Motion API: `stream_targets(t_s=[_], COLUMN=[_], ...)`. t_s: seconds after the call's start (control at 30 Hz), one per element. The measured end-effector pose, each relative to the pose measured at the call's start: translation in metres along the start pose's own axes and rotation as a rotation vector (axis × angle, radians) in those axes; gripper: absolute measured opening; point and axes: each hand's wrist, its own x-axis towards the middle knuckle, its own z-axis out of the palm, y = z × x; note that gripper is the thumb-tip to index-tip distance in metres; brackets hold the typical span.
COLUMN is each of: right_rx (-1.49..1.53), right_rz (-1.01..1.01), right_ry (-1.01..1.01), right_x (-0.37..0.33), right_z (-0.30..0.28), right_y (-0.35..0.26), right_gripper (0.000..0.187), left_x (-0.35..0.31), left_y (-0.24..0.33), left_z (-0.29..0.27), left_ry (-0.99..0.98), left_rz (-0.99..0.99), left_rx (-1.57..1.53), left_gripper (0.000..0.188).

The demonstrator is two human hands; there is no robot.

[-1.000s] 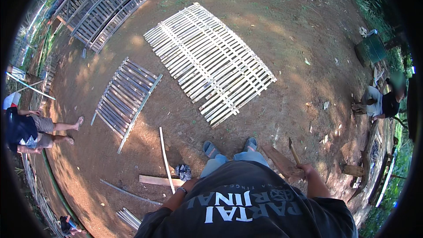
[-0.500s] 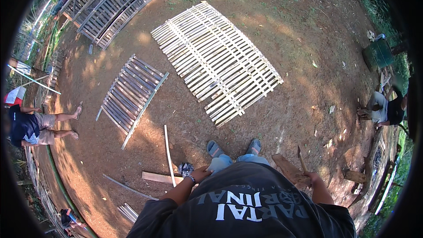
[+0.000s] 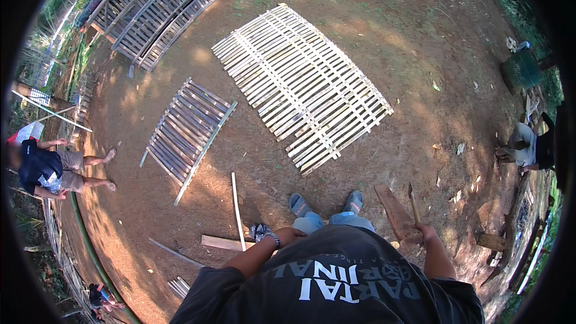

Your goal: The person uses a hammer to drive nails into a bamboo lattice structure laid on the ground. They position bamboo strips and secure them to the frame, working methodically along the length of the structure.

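My right hand [image 3: 426,231] is closed around a wooden-handled tool [image 3: 414,205] with a narrow dark head, whose exact kind I cannot make out. It points forward, beside a brown wooden board [image 3: 393,210] on the ground to the right of my feet. My left hand [image 3: 290,236], with a band on its wrist, is against the front of my body at the waist. Its fingers are mostly hidden by the shirt. Ahead of my feet lies a large pale slatted bamboo panel [image 3: 303,87], and left of it a smaller, darker slatted panel [image 3: 187,132].
A slatted structure [image 3: 159,9] stands far left. Loose strips, including a pale strip [image 3: 237,210], and a short plank [image 3: 225,242] lie near my left side. One person [image 3: 42,165] stands at left; another [image 3: 534,144] is at right near a green drum [image 3: 521,71]. A log [image 3: 491,241] lies right.
My left hand has moved in closer against my waist. My right hand still holds the tool. The view has shifted slightly, and the person at left has changed arm position.
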Motion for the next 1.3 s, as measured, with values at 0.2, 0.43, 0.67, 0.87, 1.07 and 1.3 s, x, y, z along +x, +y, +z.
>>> stream_targets(t_s=[0.2,0.43,0.67,0.87,1.07,1.3], right_rx=[0.136,-0.025,0.003,-0.015,-0.014,0.154], right_rz=[0.015,-0.004,0.060,0.032,-0.072,-0.109], right_ry=[-0.035,-0.041,0.022,0.020,-0.058,-0.071], right_x=[0.042,0.041,0.006,0.014,0.022,0.024], right_z=[-0.015,-0.016,-0.022,-0.030,-0.033,-0.010], right_y=[0.026,0.006,0.015,0.027,-0.005,-0.044], right_gripper=[0.035,0.037,0.036,0.034,0.037,0.042], left_x=[0.034,0.173,0.178,0.204,0.252,0.157], left_y=[0.028,0.025,0.105,0.105,0.113,0.115], left_z=[-0.002,0.052,0.073,0.115,0.122,0.025], left_ry=[0.048,-0.118,-0.410,-0.293,-0.772,-0.584], left_rz=[0.079,0.640,0.499,0.581,0.467,0.391], left_rx=[0.028,-0.028,0.276,0.273,-0.058,-0.026], left_gripper=[0.058,0.048,0.033,0.034,0.042,0.040])
